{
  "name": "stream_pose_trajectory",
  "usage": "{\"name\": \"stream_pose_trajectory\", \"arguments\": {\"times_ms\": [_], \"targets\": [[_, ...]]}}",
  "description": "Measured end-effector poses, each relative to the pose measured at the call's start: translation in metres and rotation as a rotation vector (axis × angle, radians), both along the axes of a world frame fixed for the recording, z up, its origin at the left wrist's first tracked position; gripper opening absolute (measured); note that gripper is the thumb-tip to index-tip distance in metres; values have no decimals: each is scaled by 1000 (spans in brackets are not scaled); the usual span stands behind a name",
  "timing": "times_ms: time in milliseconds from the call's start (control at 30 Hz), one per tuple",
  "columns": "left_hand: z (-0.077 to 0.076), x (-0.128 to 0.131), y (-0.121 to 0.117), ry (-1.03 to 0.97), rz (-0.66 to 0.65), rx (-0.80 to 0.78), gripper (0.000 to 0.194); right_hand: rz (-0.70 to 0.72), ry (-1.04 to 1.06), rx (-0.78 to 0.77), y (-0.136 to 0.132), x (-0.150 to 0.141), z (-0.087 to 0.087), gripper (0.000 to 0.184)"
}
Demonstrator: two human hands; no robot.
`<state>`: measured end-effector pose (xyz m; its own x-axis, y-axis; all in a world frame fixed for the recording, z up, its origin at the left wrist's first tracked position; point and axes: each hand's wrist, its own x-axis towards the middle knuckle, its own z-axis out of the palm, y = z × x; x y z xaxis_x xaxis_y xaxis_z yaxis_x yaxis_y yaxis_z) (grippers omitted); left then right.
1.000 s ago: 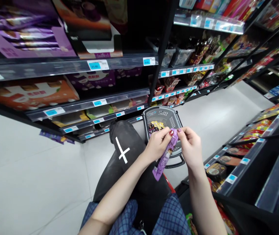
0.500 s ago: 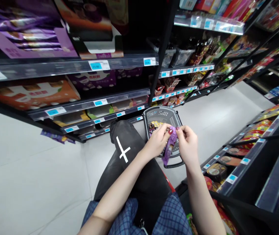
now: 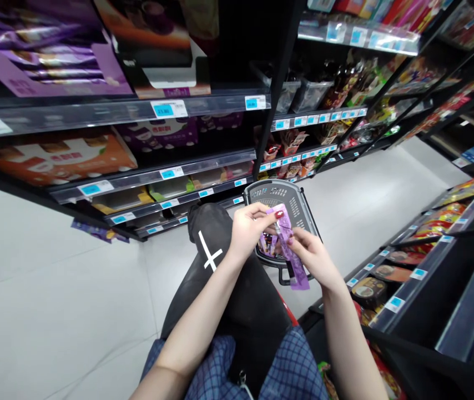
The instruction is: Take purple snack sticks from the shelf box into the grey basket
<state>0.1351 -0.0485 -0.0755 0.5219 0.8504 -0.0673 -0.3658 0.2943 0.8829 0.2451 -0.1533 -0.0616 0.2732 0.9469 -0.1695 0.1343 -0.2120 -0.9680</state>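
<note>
Both hands hold a long purple snack packet [image 3: 298, 273] in front of my knees. My left hand [image 3: 247, 229] pinches its upper end between thumb and fingers. Lower down, my right hand [image 3: 314, 255] grips the packet's side. The packet slants down to the right, and its seam side with small print faces up. Beneath the hands stands a grey shopping basket [image 3: 276, 191] with a black handle, on the floor. Several small wrapped snacks [image 3: 268, 244] lie in it, partly hidden by my hands. What is inside the packet cannot be seen.
Black shelves with price tags [image 3: 168, 109] rise ahead and to the left, holding purple snack boxes [image 3: 107, 72] and an orange carton [image 3: 58, 158]. Another shelf of packaged food [image 3: 437, 228] stands close on the right. My bent knee [image 3: 210, 225] is left of the basket.
The packet has turned over from its printed face to its seam side. My left hand has shifted left and up; my right hand has moved slightly lower along it.
</note>
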Motion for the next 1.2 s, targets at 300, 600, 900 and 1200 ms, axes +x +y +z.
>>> {"name": "stream_pose_trajectory", "arguments": {"times_ms": [300,600,900,1200], "targets": [[3,-7,3,-22,195,52,19,103,90,-180,-21,-3,1,26],[8,-21,18,-44,365,65,17,56,129,-140,-30,-5,-2,23],[13,-36,31,-100,74,71,28,-368,193,112,-36,20,-2,24],[28,-46,18,23,-420,119,34,-486,120,271,-43,23,22,14]]}}
